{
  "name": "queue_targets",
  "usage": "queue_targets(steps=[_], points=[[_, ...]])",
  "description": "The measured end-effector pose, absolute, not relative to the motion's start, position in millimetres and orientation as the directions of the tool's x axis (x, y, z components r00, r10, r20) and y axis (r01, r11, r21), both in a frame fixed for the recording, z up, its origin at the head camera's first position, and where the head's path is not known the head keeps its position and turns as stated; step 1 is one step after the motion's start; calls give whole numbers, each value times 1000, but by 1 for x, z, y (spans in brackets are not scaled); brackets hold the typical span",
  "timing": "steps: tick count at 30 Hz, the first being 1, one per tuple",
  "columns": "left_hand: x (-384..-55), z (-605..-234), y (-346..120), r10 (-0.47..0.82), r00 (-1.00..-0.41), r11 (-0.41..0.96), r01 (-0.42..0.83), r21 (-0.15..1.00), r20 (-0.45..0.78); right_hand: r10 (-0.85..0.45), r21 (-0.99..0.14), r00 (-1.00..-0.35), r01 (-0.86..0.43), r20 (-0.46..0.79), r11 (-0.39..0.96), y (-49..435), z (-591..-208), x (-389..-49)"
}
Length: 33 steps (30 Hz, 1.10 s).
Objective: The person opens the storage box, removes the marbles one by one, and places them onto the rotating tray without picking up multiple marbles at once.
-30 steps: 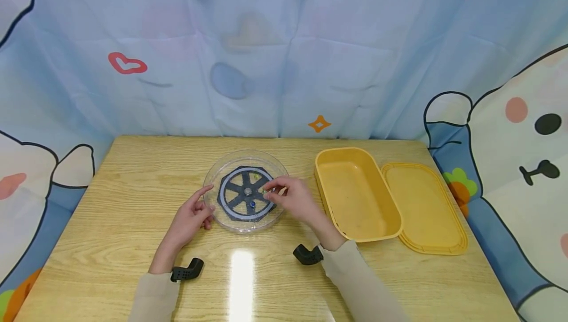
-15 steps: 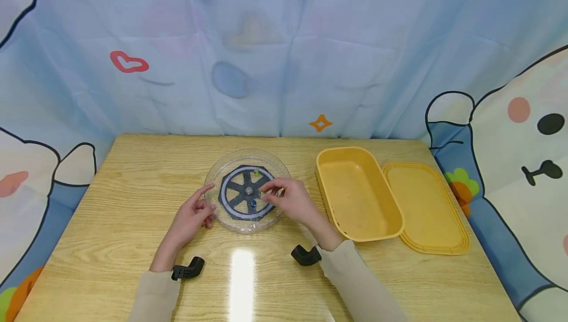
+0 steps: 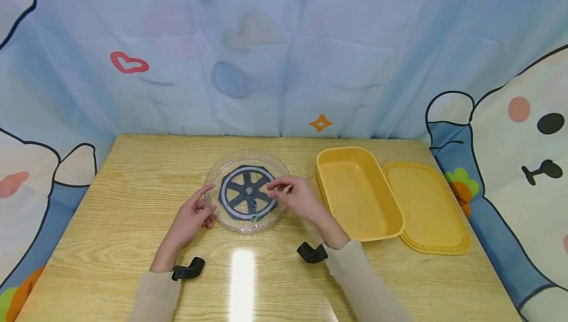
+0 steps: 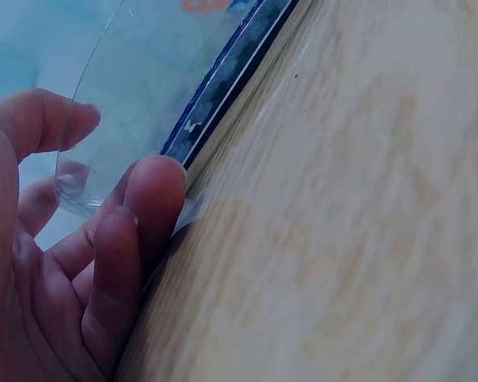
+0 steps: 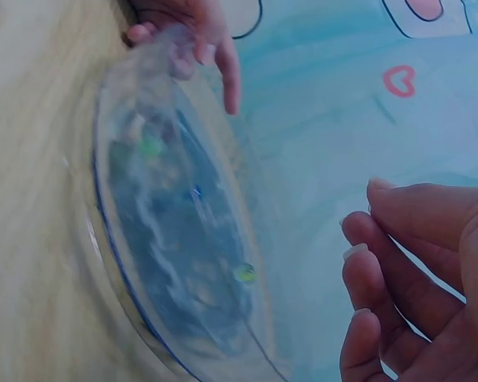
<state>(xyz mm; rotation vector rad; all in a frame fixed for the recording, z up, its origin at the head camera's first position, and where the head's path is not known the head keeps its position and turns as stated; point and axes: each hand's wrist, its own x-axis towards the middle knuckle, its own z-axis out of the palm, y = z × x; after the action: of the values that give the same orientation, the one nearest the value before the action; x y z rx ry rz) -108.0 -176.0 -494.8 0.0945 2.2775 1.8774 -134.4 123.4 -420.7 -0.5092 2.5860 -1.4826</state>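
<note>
A clear round dish point(image 3: 213, 174) with a dark spoked wheel shape point(image 3: 249, 191) at its base stands mid-table. My left hand point(image 3: 190, 219) rests against its left side; in the left wrist view, the fingers lie at the clear wall point(image 4: 135, 72). Above the dish's right part is my right hand point(image 3: 298, 197), thumb and index tips close together, nothing seen between them in the right wrist view. In the dish are a blue marble point(image 3: 254, 203), a yellow-green marble point(image 5: 245, 273) at the far side and a pale green marble point(image 3: 255, 218) near the front rim.
A yellow tub point(image 3: 355, 191) stands right of the dish. Beside it lies a yellow lid point(image 3: 428, 208), partly under the tub's edge. A printed curtain point(image 3: 284, 65) hangs behind the wooden table point(image 3: 146, 174).
My right hand has let go of the pale green marble and drawn slightly to the right. That marble has moved toward the front rim. The left hand stays put.
</note>
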Motion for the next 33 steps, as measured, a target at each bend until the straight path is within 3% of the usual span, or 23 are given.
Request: queue_targets(steps=[11, 22, 29, 33], points=[[-99, -464, -171, 168, -977, 217, -90, 972, -129, -260, -802, -963, -215, 78, 557, 165, -393, -144], [-108, -494, -176, 167, -979, 204, -80, 976, -116, -227, -753, -969, -217, 92, 621, 232, -397, -161], [-108, -493, -175, 163, -979, 202, -87, 976, -121, -326, -749, -943, -165, -72, 642, 267, -401, -175], [-108, -494, -174, 164, -977, 208, -99, 973, -134, -434, -786, -865, -80, -251, 614, 280, -410, -183]])
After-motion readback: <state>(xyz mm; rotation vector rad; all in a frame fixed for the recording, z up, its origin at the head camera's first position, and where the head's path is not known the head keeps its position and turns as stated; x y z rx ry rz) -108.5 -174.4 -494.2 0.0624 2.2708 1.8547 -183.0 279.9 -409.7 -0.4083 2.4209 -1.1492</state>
